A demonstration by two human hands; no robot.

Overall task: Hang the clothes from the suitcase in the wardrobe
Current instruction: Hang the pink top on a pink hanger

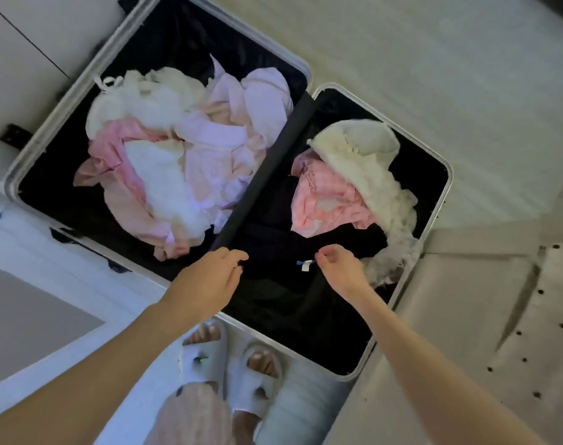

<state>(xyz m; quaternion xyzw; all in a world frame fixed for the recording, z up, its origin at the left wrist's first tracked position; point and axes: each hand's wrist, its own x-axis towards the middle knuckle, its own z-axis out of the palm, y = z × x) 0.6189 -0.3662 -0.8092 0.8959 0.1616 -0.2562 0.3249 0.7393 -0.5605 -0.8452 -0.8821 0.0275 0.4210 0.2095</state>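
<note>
A: Item 1, suitcase [10,184]: silver-framed hard shell, black lining, lying open flat on a pale floor [402,59], both halves up. Dark hinge strip [267,175] runs btwn the halves.

B: Contents, left half?

A: Heap of crumpled clothes: fluffy white piece [135,101] at the far side, lilac garment [241,114] next to it, pink garment [113,175] wrapped round a white one [164,184]. All touching, tangled.

B: Right half?

A: Cream garment [363,155] on top at the far side, trailing down to a lacy white bit [392,264] by the frame. Pink checked piece [328,200] beside and partly under the cream. Black garment [273,268] at the near end, w/ a small white-and-blue label [306,264] showing.

B: Hands?

A: Left hand [209,277]: over the near end of the hinge strip, fingers curled together, tips pinching the black cloth's edge. Right hand [338,268]: over the black garment just beside the label, fingers bent, thumb and forefinger close; can't tell whether they actually nip cloth, too dark and blurred.

B: Surroundings?

A: Feet in pale grey slides [209,361] at the suitcase's near edge, pink fuzzy trouser leg [190,419] below. Beige upholstered panel w/ dark studs [498,332] to the right, touching the frame. White surface w/ a grey inset [33,319] to the left.
</note>
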